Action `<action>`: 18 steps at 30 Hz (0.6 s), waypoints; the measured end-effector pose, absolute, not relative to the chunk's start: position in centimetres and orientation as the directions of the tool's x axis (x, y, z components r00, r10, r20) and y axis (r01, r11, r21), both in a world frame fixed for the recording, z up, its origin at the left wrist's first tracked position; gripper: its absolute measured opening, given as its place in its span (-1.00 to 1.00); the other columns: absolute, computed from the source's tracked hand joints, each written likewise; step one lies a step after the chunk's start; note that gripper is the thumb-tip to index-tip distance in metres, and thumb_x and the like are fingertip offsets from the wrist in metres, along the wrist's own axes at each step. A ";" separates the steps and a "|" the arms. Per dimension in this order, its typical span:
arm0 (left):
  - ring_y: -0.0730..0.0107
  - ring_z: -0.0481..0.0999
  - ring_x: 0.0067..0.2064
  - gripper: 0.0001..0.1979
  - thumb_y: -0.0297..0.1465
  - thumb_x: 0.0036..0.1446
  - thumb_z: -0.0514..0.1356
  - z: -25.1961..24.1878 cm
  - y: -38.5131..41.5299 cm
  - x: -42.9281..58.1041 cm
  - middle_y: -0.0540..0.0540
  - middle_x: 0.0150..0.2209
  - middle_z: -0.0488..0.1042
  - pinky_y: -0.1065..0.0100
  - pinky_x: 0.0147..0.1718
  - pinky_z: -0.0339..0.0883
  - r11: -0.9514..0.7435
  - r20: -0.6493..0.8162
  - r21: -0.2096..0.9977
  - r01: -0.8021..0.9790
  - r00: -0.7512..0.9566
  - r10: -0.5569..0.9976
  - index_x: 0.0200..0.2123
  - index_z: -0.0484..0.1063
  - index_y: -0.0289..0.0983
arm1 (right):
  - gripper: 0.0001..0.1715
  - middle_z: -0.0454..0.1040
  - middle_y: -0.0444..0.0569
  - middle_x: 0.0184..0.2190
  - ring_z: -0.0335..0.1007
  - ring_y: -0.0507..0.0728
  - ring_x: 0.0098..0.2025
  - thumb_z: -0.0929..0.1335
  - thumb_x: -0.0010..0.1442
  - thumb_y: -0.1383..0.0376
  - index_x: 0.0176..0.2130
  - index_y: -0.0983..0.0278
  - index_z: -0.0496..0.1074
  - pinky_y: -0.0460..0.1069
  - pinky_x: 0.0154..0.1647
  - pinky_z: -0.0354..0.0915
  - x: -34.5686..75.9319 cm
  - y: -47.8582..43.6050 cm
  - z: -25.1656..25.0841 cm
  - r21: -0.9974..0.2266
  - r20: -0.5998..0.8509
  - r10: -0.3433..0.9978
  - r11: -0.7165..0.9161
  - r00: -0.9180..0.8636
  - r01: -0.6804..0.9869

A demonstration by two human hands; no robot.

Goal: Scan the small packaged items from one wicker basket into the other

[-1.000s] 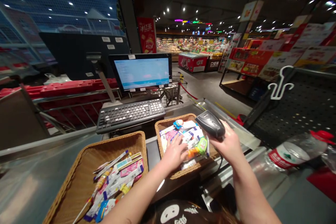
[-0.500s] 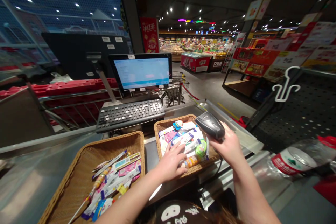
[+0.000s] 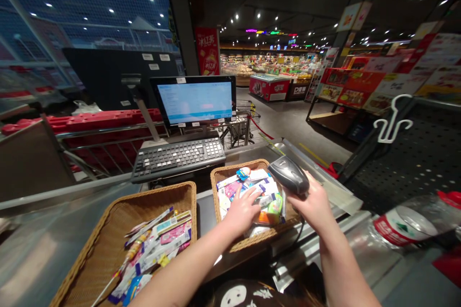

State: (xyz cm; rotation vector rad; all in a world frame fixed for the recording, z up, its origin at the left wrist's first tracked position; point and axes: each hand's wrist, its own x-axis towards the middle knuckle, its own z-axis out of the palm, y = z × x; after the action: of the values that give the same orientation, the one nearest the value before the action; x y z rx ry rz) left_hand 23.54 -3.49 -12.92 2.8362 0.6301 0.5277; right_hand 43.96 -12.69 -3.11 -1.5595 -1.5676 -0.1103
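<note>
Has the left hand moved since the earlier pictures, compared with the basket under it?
Yes: against the front rim of the wicker basket, the left hand has moved forward and rightward over the packets since half a second ago.

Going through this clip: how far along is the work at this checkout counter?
One wicker basket holds a heap of packets, possibly finished, though nothing visible confirms that. In hand: the right hand grips a black handheld barcode scanner, while the left hand rests on the loose packets in the second wicker basket. Those packets look like what is left.
</note>
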 end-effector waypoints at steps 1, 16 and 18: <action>0.02 0.18 0.30 -0.76 -0.36 0.27 0.08 -13.0 -3.5 23.5 -0.14 0.22 0.34 -0.25 0.30 -0.30 -0.911 0.298 0.228 0.344 0.866 0.402 -0.36 0.52 -0.23 | -0.58 0.52 0.14 -0.12 0.43 0.35 -0.04 0.39 0.04 0.16 -0.10 0.28 0.49 0.30 0.08 0.29 44.0 -12.7 -3.1 -0.513 0.621 0.758 0.201 0.199 0.835; 0.07 0.12 0.33 -0.71 -0.33 0.22 0.10 -12.2 -4.2 22.4 -0.16 0.29 0.24 -0.13 0.33 -0.53 -0.951 0.254 0.100 0.294 0.916 0.310 -0.01 0.43 -0.18 | -0.63 0.53 0.13 -0.08 0.44 0.33 -0.01 0.39 0.04 0.16 -0.15 0.27 0.50 0.29 0.12 0.27 44.3 -12.6 -3.8 -0.531 0.626 0.749 0.203 0.219 0.823; 0.06 0.12 0.33 -0.73 -0.35 0.18 0.12 -12.3 -4.1 22.9 -0.16 0.29 0.23 -0.12 0.33 -0.54 -0.940 0.235 0.090 0.328 0.910 0.340 -0.06 0.45 -0.21 | -0.65 0.54 0.12 -0.10 0.45 0.32 -0.03 0.39 0.04 0.16 -0.16 0.26 0.50 0.28 0.11 0.27 44.2 -12.5 -3.8 -0.535 0.627 0.747 0.207 0.221 0.819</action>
State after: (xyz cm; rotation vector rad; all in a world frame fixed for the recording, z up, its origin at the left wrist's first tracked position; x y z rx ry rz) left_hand 22.93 -4.06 -12.33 3.0226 0.5294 0.3857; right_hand 44.22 -12.48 -3.76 -1.5438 -1.5304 -0.0949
